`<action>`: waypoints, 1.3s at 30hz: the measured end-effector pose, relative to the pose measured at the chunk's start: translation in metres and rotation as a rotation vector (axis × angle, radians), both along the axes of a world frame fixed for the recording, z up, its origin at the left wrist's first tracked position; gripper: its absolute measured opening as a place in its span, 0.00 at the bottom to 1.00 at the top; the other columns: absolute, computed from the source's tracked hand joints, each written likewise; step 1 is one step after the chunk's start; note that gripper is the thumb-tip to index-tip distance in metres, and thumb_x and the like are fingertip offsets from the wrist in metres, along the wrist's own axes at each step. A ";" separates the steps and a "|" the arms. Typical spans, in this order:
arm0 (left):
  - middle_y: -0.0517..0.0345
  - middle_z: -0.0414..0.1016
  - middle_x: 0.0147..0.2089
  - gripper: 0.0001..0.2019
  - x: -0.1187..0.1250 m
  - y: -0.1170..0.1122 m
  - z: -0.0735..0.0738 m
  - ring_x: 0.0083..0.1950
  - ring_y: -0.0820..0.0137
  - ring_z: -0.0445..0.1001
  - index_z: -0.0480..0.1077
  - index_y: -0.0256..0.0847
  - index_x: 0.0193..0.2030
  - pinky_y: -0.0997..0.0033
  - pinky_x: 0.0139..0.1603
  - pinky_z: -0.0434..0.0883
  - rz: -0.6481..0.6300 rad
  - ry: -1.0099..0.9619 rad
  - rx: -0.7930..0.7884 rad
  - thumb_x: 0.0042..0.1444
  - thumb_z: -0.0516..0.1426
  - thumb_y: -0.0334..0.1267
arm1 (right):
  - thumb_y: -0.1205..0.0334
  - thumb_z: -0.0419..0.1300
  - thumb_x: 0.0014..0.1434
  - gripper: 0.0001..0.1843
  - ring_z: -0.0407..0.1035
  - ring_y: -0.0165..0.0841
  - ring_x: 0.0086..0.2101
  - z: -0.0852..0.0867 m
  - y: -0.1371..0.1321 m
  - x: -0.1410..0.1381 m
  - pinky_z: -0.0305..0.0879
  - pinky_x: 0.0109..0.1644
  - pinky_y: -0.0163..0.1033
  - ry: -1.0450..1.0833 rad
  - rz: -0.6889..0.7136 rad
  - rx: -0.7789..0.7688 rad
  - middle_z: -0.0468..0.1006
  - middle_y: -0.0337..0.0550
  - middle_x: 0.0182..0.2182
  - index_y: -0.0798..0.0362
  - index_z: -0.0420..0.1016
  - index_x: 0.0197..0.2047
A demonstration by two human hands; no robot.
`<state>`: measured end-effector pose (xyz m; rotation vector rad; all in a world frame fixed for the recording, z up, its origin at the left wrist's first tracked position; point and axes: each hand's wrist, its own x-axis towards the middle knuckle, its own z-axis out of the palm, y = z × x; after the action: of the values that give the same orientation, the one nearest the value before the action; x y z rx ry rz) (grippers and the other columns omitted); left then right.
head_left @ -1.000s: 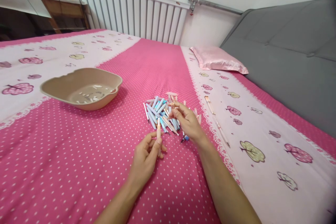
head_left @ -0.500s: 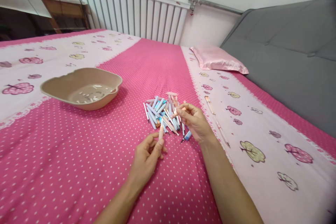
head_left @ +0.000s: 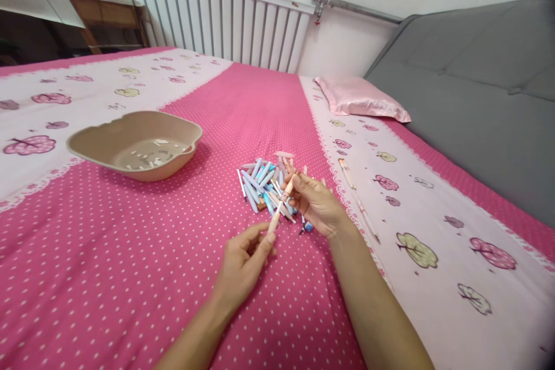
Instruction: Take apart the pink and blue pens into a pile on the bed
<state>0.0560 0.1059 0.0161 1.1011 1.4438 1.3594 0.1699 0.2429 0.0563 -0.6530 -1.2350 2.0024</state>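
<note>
A pile of blue and pink pens and pen parts (head_left: 264, 182) lies on the pink dotted bedspread (head_left: 130, 254). Just in front of the pile, both hands hold one pink pen (head_left: 281, 205) slanted between them. My left hand (head_left: 245, 263) pinches its lower end with thumb and fingers. My right hand (head_left: 316, 202) grips its upper end, fingers curled. A beige tray (head_left: 134, 144) with small white bits inside sits to the left of the pile.
A few finished pens (head_left: 355, 191) lie in a line on the pale strip of the bedspread to the right. A pink pillow (head_left: 359, 98) rests against the grey headboard (head_left: 468, 104). A white radiator (head_left: 217, 23) stands behind the bed.
My right hand has drawn back from the pile with a pink piece and joined it to the part held upright in my left hand. The pen now slants between both hands.
</note>
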 end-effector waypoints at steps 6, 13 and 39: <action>0.57 0.70 0.25 0.22 -0.001 -0.001 0.000 0.24 0.75 0.63 0.67 0.32 0.51 0.74 0.25 0.61 -0.006 0.009 -0.010 0.56 0.52 0.46 | 0.56 0.64 0.49 0.10 0.68 0.21 0.26 0.001 -0.004 -0.002 0.64 0.26 0.24 0.002 0.012 0.014 0.74 0.37 0.27 0.52 0.76 0.33; 0.58 0.71 0.24 0.22 0.000 -0.001 0.000 0.24 0.75 0.63 0.67 0.32 0.52 0.74 0.25 0.61 -0.012 -0.001 -0.013 0.57 0.51 0.47 | 0.58 0.64 0.50 0.10 0.69 0.24 0.30 0.001 -0.009 -0.002 0.64 0.31 0.27 -0.087 0.109 0.089 0.76 0.38 0.29 0.51 0.76 0.36; 0.57 0.72 0.25 0.19 0.001 -0.001 0.003 0.23 0.75 0.65 0.65 0.32 0.49 0.74 0.27 0.64 -0.057 -0.013 0.021 0.59 0.49 0.45 | 0.61 0.67 0.44 0.18 0.71 0.27 0.32 0.002 -0.014 0.000 0.65 0.41 0.35 -0.253 0.250 0.178 0.78 0.41 0.32 0.52 0.74 0.41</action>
<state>0.0570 0.1045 0.0196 1.1364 1.3814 1.3414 0.1695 0.2291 0.0578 -0.7089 -1.6973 2.0212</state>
